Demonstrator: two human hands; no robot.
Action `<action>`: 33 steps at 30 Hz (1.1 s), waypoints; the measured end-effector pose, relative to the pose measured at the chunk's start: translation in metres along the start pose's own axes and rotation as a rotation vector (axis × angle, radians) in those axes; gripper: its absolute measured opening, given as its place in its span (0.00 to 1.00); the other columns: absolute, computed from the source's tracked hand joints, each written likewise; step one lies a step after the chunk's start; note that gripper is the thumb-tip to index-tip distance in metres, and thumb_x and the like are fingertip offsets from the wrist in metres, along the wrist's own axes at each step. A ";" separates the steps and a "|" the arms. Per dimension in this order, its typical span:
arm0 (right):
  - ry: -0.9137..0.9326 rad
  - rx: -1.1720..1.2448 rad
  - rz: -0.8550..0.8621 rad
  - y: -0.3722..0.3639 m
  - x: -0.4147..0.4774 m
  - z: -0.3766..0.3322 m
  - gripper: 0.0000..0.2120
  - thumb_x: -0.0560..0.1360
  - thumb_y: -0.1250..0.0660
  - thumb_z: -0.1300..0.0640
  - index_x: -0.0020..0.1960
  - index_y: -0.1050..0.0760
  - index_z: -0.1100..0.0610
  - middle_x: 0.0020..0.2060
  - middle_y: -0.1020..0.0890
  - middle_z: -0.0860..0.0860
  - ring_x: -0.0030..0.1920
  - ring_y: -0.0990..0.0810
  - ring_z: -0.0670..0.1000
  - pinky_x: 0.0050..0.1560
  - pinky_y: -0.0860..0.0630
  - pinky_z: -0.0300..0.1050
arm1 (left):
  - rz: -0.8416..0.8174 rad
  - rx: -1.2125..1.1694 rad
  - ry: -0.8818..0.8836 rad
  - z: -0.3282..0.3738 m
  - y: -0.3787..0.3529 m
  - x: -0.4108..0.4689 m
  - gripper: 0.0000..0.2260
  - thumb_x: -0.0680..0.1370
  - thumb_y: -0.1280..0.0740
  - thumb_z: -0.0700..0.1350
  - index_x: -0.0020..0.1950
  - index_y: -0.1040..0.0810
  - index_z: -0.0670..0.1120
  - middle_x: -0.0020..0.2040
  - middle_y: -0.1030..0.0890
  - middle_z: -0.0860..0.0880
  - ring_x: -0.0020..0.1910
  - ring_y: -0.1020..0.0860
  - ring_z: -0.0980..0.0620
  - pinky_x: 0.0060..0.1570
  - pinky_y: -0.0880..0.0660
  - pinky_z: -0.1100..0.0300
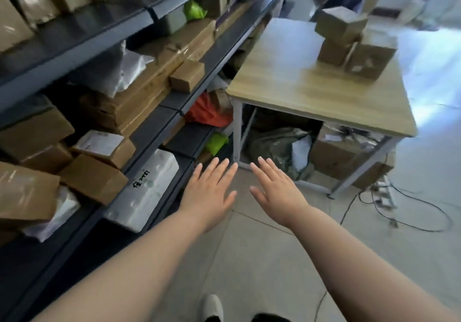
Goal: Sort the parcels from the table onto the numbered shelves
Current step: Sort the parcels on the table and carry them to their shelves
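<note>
Fingers [219, 165] of both hands are spread flat, palms down, nothing held: left hand [209, 192] and right hand [277, 192] are stretched side by side over the floor, just short of the wooden surface [287, 72]. Three brown boxes [349, 44] are stacked at that surface's far right corner. Left of the surface, crowded shelves [139, 122] are seen, packed with parcels.

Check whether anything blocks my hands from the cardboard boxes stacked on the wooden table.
Nothing visible blocks them. Both the left hand and right hand are open and empty over the floor; bare tabletop lies between them and the stacked brown cardboard boxes at the table's far right.
</note>
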State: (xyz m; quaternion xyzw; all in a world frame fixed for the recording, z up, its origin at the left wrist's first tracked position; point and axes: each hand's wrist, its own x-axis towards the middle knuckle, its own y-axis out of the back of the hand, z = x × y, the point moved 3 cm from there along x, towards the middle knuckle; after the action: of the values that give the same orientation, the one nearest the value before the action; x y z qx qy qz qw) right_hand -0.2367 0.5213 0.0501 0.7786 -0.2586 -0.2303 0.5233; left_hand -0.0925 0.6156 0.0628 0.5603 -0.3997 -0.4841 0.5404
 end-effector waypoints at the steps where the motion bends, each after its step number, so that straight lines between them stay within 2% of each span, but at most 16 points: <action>1: -0.050 0.009 0.025 0.002 0.002 0.006 0.28 0.82 0.48 0.44 0.78 0.52 0.50 0.78 0.54 0.48 0.77 0.58 0.49 0.76 0.56 0.46 | -0.003 0.018 -0.045 -0.001 0.001 0.013 0.28 0.82 0.52 0.57 0.79 0.60 0.53 0.80 0.56 0.53 0.78 0.60 0.53 0.76 0.61 0.49; 6: -0.286 0.066 0.073 0.004 -0.021 0.040 0.28 0.82 0.49 0.44 0.78 0.52 0.50 0.78 0.54 0.49 0.77 0.59 0.49 0.75 0.56 0.45 | -0.040 0.048 -0.212 0.016 -0.001 0.057 0.28 0.82 0.52 0.57 0.79 0.60 0.52 0.80 0.57 0.53 0.78 0.60 0.53 0.76 0.60 0.49; 14: -0.596 0.172 0.107 0.017 -0.043 0.137 0.28 0.82 0.50 0.45 0.78 0.54 0.51 0.78 0.56 0.49 0.77 0.60 0.48 0.76 0.57 0.46 | -0.075 0.076 -0.428 0.100 -0.012 0.133 0.28 0.83 0.53 0.57 0.79 0.61 0.51 0.80 0.58 0.52 0.78 0.60 0.53 0.76 0.59 0.50; 18: -0.622 0.204 0.112 0.037 -0.021 0.194 0.28 0.82 0.50 0.45 0.78 0.54 0.51 0.78 0.56 0.50 0.77 0.59 0.49 0.76 0.55 0.48 | -0.069 0.104 -0.455 0.139 -0.006 0.193 0.29 0.83 0.53 0.57 0.79 0.61 0.50 0.80 0.58 0.52 0.78 0.60 0.52 0.76 0.59 0.49; 26: -0.608 0.202 0.157 0.108 0.024 0.307 0.28 0.82 0.49 0.46 0.79 0.53 0.51 0.78 0.55 0.49 0.77 0.58 0.49 0.75 0.53 0.48 | -0.042 0.085 -0.383 0.213 0.021 0.312 0.29 0.83 0.52 0.57 0.79 0.61 0.49 0.80 0.58 0.51 0.78 0.59 0.53 0.76 0.59 0.51; 29: -0.614 0.177 0.151 0.128 0.033 0.340 0.28 0.82 0.49 0.45 0.78 0.53 0.50 0.78 0.54 0.50 0.77 0.58 0.49 0.75 0.53 0.48 | -0.037 -0.014 -0.353 0.237 0.021 0.340 0.29 0.83 0.51 0.56 0.79 0.59 0.49 0.80 0.56 0.51 0.78 0.57 0.53 0.76 0.59 0.52; 33: -0.635 0.197 0.130 0.139 0.043 0.368 0.28 0.82 0.49 0.45 0.79 0.53 0.50 0.78 0.55 0.50 0.77 0.58 0.49 0.75 0.53 0.48 | -0.092 -0.012 -0.355 0.254 0.011 0.363 0.29 0.83 0.51 0.56 0.79 0.61 0.49 0.80 0.58 0.51 0.78 0.59 0.54 0.75 0.61 0.53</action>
State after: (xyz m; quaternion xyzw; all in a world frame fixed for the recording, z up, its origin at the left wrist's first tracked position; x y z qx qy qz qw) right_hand -0.4586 0.1934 0.0483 0.6967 -0.4787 -0.4015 0.3525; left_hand -0.2619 0.2064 0.0464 0.4805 -0.4600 -0.6018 0.4421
